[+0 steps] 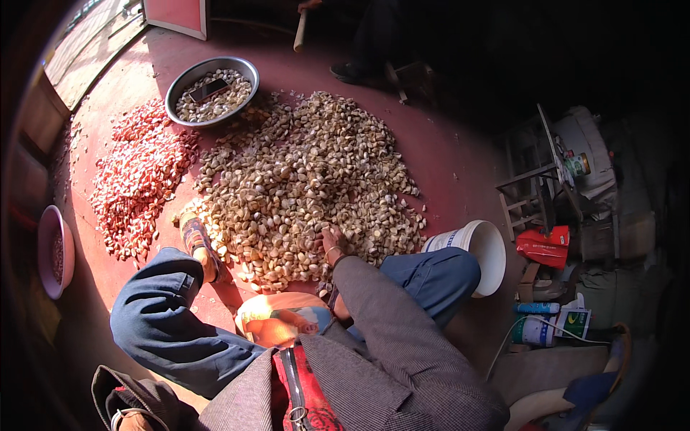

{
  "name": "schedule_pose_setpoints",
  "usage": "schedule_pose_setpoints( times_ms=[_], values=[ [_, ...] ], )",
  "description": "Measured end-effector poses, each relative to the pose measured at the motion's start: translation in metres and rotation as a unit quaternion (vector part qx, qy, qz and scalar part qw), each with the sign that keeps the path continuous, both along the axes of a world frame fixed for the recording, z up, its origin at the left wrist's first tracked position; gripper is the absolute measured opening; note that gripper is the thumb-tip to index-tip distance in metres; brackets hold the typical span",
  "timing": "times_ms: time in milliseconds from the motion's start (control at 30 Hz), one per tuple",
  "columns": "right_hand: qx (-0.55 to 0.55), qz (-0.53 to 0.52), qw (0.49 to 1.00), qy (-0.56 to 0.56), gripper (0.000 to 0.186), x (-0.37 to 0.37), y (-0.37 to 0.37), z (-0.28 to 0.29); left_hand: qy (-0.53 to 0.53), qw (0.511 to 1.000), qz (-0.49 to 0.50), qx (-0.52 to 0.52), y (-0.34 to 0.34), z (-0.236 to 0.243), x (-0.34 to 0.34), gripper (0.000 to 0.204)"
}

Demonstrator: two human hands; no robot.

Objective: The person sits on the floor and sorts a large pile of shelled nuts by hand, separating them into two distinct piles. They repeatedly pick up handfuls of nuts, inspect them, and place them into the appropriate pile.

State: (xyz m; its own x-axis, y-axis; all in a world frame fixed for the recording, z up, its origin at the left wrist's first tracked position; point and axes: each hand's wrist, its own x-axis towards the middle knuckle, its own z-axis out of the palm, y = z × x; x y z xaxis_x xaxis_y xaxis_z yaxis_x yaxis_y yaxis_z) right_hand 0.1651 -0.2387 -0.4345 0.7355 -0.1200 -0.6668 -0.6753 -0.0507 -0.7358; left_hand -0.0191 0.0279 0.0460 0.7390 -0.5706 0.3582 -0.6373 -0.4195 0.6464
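Tan heap (302,179): on floor (449,154), between bowl (173,97) and knees. Right hand (332,241): upon heap; spread or pinching, I cannot tell. Left hand (135,423): barely showing, likewise. Handling advised: light fingers, few pieces, apart from red pile (140,183).

A broad, loose heap (302,179) of small, rounded, tan-and-cream pieces lies under the right hand (333,243), spreading mostly ahead of it and to its left, thinning to scattered pieces at the edges.
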Motion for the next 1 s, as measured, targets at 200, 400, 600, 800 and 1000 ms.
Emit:
schedule_pose_setpoints(
  times_ms=[200, 400, 600, 800, 1000],
  values=[
    [-0.020, 0.008, 0.999, -0.029, 0.056, -0.004, 0.004, 0.031, 0.002, 1.000, 0.012, 0.028, -0.004, -0.017, 0.011, 0.033],
    [0.031, -0.010, 0.999, -0.034, 0.054, -0.007, 0.003, 0.031, -0.001, 0.999, 0.025, 0.041, -0.002, -0.022, 0.015, 0.031],
    [-0.105, 0.037, 0.994, -0.020, 0.052, 0.003, 0.001, -0.007, -0.010, 0.998, 0.040, 0.049, -0.005, -0.018, 0.016, 0.029],
    [-0.108, 0.058, 0.990, -0.070, 0.050, 0.008, -0.007, -0.054, -0.029, 0.996, 0.055, 0.059, -0.014, -0.015, 0.018, 0.027],
    [-0.153, 0.083, 0.984, -0.025, 0.053, 0.005, -0.007, -0.048, -0.057, 0.993, 0.078, 0.066, -0.021, 0.001, 0.016, 0.026]
  ],
)
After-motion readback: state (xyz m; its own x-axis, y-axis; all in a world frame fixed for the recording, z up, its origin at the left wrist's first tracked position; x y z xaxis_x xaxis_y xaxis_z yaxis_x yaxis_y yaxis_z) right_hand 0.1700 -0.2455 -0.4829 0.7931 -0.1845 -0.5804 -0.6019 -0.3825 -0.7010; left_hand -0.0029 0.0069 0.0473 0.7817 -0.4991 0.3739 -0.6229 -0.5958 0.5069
